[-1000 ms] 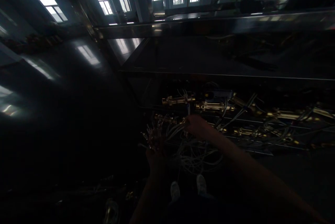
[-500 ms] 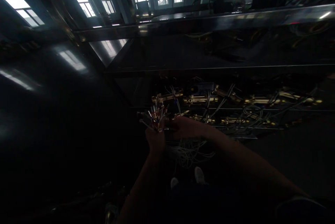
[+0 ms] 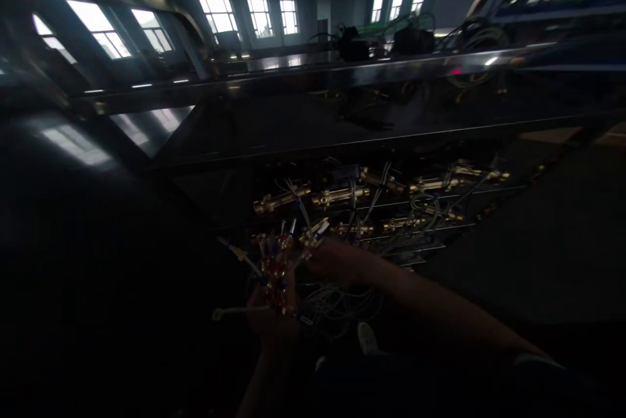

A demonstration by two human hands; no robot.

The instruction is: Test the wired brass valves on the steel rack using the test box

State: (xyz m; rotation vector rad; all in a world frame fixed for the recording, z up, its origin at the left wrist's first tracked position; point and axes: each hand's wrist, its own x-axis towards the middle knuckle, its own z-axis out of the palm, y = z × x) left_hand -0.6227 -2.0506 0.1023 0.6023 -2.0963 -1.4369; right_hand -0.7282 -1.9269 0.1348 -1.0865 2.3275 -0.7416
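Several cable ends (image 3: 276, 267) sit clamped in my left hand (image 3: 272, 321), lower centre; my right hand (image 3: 327, 260), alongside, I can't tell.

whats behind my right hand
Past the right hand are brass-coloured fittings with pale wires across some of them. Whatever sits directly behind the hand is covered and can't be seen.

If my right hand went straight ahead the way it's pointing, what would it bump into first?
Probably the bundle of cable ends held in your left hand, just off the fingertips of your right hand. The picture is dark and depth is unclear.
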